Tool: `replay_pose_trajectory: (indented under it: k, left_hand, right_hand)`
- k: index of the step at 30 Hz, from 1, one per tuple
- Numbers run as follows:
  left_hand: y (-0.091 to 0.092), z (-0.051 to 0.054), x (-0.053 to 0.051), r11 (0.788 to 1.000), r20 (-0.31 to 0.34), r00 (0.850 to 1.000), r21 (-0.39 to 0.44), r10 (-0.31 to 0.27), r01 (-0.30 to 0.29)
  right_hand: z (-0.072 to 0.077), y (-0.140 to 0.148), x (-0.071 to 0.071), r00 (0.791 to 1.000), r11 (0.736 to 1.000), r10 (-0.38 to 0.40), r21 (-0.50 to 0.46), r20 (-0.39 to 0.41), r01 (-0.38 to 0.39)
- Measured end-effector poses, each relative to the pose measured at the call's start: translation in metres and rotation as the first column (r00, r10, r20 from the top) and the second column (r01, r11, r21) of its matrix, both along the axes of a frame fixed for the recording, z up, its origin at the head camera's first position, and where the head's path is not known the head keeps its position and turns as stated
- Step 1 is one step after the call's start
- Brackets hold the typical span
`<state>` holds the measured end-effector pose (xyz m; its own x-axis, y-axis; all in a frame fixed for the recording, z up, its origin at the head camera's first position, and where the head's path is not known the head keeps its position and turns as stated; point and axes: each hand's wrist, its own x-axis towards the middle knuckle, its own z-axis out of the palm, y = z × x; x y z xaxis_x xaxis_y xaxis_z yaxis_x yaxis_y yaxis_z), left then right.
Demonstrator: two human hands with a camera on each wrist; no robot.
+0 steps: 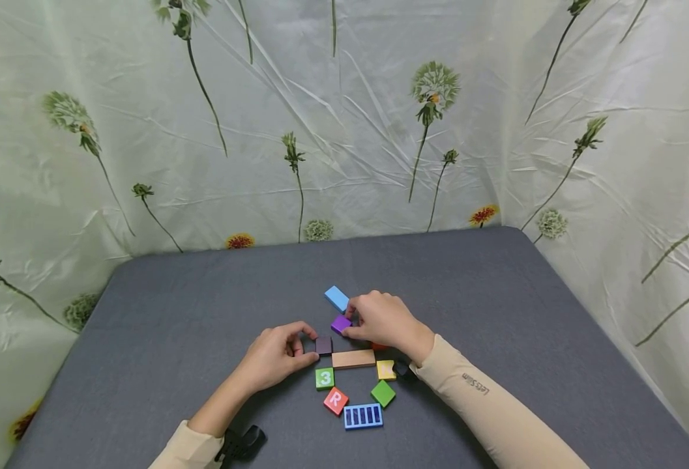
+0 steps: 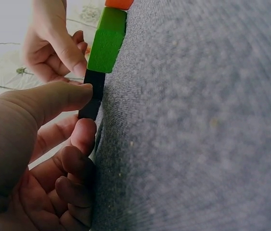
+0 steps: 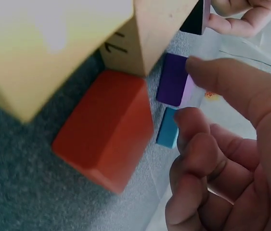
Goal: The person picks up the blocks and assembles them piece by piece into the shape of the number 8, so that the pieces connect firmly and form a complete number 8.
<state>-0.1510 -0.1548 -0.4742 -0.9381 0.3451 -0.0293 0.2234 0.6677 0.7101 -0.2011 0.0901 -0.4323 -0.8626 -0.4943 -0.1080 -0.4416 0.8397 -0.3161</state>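
My left hand (image 1: 278, 355) pinches a black block (image 1: 323, 346) at its left corners with thumb and forefinger. In the left wrist view the thumb (image 2: 80, 96) lies against that block, and a green block (image 2: 107, 50) stands just beyond it. My right hand (image 1: 386, 320) holds a small purple block (image 1: 341, 324) by its right side, between thumb and forefinger. A light blue block (image 1: 337, 298) lies just beyond the purple one. Partly hidden under the right hand is an orange-red block (image 3: 109, 127), seen large in the right wrist view.
A long tan block (image 1: 353, 359) lies near the black block. Nearer me, a green "3" block (image 1: 324, 378), red "R" block (image 1: 336, 400), slotted blue block (image 1: 364, 416), green block (image 1: 383, 393) and yellow block (image 1: 386, 370) form a curve on the grey table (image 1: 162, 306).
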Motion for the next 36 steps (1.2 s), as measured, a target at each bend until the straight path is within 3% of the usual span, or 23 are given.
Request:
replay_pose_trajectory:
  k: [11, 36]
  left_hand:
    - [0.000, 0.000, 0.000, 1.000, -0.002, 1.000, 0.002, -0.005, 0.005]
    - [0.000, -0.001, -0.001, 1.000, -0.007, 1.000, -0.007, 0.006, -0.006]
  right_hand:
    - [-0.002, 0.004, -0.001, 0.995, 0.995, 0.098, -0.002, -0.008, -0.098]
    - [0.000, -0.008, 0.001, 0.994, 0.994, 0.109, 0.001, 0.005, -0.109]
